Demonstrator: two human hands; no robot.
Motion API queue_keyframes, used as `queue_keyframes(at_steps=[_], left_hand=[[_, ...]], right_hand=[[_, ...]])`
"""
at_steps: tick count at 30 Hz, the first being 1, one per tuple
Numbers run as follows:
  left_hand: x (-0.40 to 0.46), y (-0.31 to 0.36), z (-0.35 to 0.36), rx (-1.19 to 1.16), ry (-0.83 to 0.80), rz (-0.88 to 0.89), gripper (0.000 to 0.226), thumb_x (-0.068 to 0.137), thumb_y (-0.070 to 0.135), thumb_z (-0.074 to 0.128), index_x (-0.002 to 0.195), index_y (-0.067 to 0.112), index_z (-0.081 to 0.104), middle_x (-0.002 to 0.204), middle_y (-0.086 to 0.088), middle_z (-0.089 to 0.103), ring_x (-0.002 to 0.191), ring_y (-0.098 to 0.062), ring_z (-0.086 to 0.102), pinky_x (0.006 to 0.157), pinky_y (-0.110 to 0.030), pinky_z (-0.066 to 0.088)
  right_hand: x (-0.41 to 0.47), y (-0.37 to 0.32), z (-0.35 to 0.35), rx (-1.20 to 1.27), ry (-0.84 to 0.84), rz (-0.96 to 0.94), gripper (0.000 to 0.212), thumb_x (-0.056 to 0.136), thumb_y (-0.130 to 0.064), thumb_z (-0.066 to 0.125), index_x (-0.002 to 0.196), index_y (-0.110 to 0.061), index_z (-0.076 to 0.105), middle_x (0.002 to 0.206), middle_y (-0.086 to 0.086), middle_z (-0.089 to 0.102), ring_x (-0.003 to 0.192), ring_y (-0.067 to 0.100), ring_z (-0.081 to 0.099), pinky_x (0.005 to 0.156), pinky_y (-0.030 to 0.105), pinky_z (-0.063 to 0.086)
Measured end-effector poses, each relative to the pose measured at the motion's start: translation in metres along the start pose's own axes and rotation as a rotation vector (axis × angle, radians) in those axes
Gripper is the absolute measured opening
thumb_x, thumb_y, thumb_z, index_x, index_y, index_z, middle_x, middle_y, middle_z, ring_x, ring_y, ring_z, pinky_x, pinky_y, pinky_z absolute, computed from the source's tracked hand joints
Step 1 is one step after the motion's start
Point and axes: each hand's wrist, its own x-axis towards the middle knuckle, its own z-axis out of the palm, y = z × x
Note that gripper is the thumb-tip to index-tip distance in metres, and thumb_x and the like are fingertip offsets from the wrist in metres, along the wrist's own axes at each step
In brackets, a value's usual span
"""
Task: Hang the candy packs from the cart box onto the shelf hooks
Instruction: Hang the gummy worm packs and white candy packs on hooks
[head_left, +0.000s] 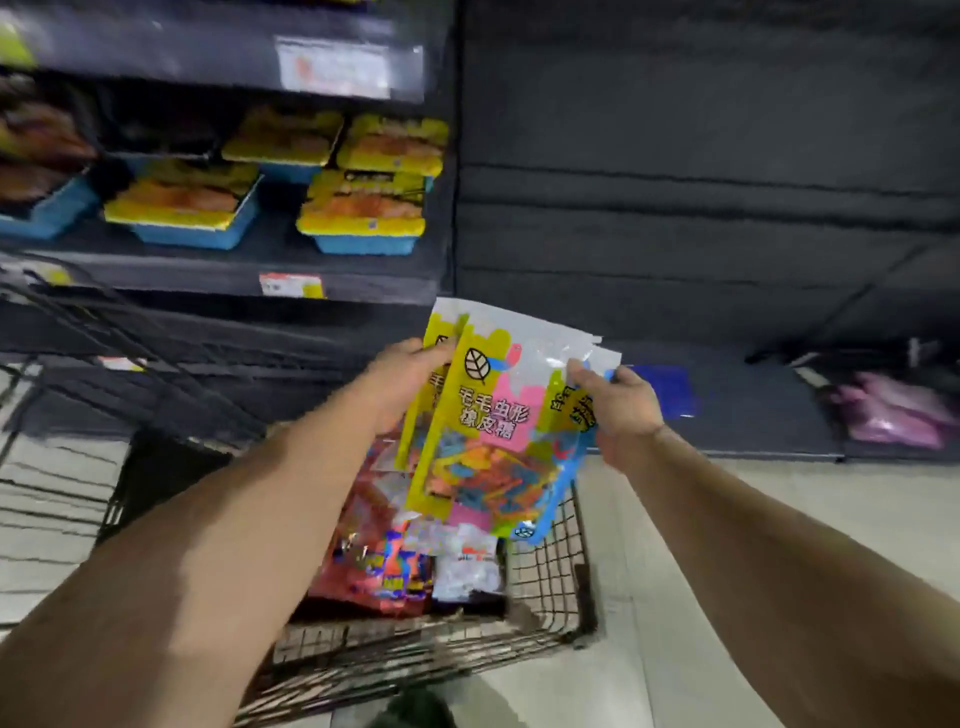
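Note:
Several yellow, pink and blue candy packs (488, 415) are held upright as a fanned stack above the wire cart (550, 577). My left hand (410, 384) grips the stack's left edge, thumb across the front. My right hand (618, 405) pinches the right edge of a blue-trimmed pack at the front of the stack. More packs, red and white (405, 561), lie in the cart below. The dark panel wall (701, 208) rises behind the stack; no hooks can be made out on it.
To the left, shelves carry yellow-lidded blue trays (363, 218) with price tags on the edges. A low dark shelf to the right holds a blue item (665, 389) and pink bags (893, 415). Pale floor lies to the right of the cart.

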Motion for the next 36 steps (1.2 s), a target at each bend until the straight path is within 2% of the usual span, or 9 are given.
queue_keyframes(at_steps=[2,6,10,17,24,29,31,34,36], left_hand=[[-0.016,0.038,0.069,0.018,-0.061,0.052,0.089,0.051,0.074,0.084,0.116,0.016,0.071,0.119,-0.009,0.073,0.114,-0.034,0.066,0.104,-0.059,0.046],[-0.063,0.091,0.226,0.041,-0.18,0.17,0.029,0.092,0.039,0.069,0.101,0.012,0.072,0.097,-0.008,0.077,0.087,-0.026,0.073,0.089,-0.046,0.056],[-0.089,0.106,0.374,0.045,-0.324,0.241,0.043,0.08,0.053,0.073,0.1,0.015,0.072,0.107,-0.012,0.076,0.104,-0.034,0.071,0.097,-0.056,0.053],[-0.108,0.111,0.564,0.077,-0.557,0.286,0.025,0.097,0.042,0.061,0.108,0.022,0.07,0.115,-0.007,0.074,0.11,-0.029,0.069,0.103,-0.055,0.049],[-0.076,0.118,0.702,0.109,-0.679,0.218,0.027,0.098,0.042,0.06,0.115,0.022,0.066,0.123,-0.01,0.07,0.117,-0.03,0.065,0.107,-0.053,0.045],[-0.031,0.148,0.801,0.125,-0.703,0.213,0.035,0.095,0.046,0.064,0.119,0.021,0.068,0.117,-0.01,0.073,0.109,-0.03,0.069,0.099,-0.053,0.052],[-0.007,0.166,0.843,0.138,-0.723,0.208,0.036,0.089,0.051,0.068,0.111,0.023,0.07,0.114,-0.007,0.074,0.105,-0.029,0.07,0.096,-0.051,0.054],[0.024,0.189,0.904,0.155,-0.77,0.231,0.073,0.063,0.072,0.078,0.12,0.028,0.07,0.126,0.0,0.069,0.116,-0.024,0.064,0.103,-0.05,0.047],[0.037,0.2,0.942,0.159,-0.788,0.247,0.056,0.083,0.061,0.07,0.126,0.026,0.066,0.122,0.005,0.067,0.107,-0.016,0.062,0.097,-0.037,0.046]], right_hand=[[-0.008,-0.022,-0.067,0.076,0.045,-0.073,0.017,0.084,-0.021,0.077,0.083,-0.011,0.064,0.076,0.008,0.07,0.058,0.017,0.066,0.057,0.032,0.057],[-0.028,-0.053,-0.217,0.126,0.175,-0.223,0.017,0.081,-0.022,0.078,0.086,-0.01,0.068,0.084,0.011,0.073,0.069,0.022,0.069,0.067,0.043,0.059],[-0.06,-0.07,-0.363,0.159,0.379,-0.288,0.012,0.081,-0.015,0.075,0.08,-0.011,0.064,0.074,0.006,0.068,0.056,0.014,0.064,0.054,0.029,0.054],[-0.08,-0.054,-0.555,0.197,0.648,-0.286,0.038,0.075,-0.033,0.077,0.093,-0.003,0.062,0.095,0.025,0.069,0.075,0.033,0.07,0.06,0.057,0.06],[-0.046,-0.054,-0.662,0.312,0.783,-0.261,0.044,0.086,-0.027,0.074,0.106,0.008,0.056,0.089,0.024,0.067,0.072,0.028,0.065,0.074,0.054,0.058],[0.018,-0.078,-0.743,0.286,0.871,-0.273,0.059,0.063,-0.047,0.075,0.1,-0.002,0.062,0.101,0.025,0.07,0.091,0.041,0.071,0.071,0.064,0.057],[0.046,-0.094,-0.777,0.287,0.891,-0.276,0.043,0.069,-0.044,0.077,0.091,-0.008,0.064,0.097,0.021,0.072,0.091,0.039,0.071,0.075,0.061,0.058],[0.077,-0.118,-0.818,0.339,0.885,-0.296,0.017,0.084,-0.029,0.076,0.089,-0.017,0.064,0.098,0.015,0.073,0.091,0.034,0.072,0.081,0.056,0.059],[0.1,-0.126,-0.844,0.36,0.885,-0.287,0.015,0.087,-0.027,0.073,0.094,-0.017,0.064,0.1,0.015,0.072,0.091,0.034,0.071,0.078,0.054,0.06]])
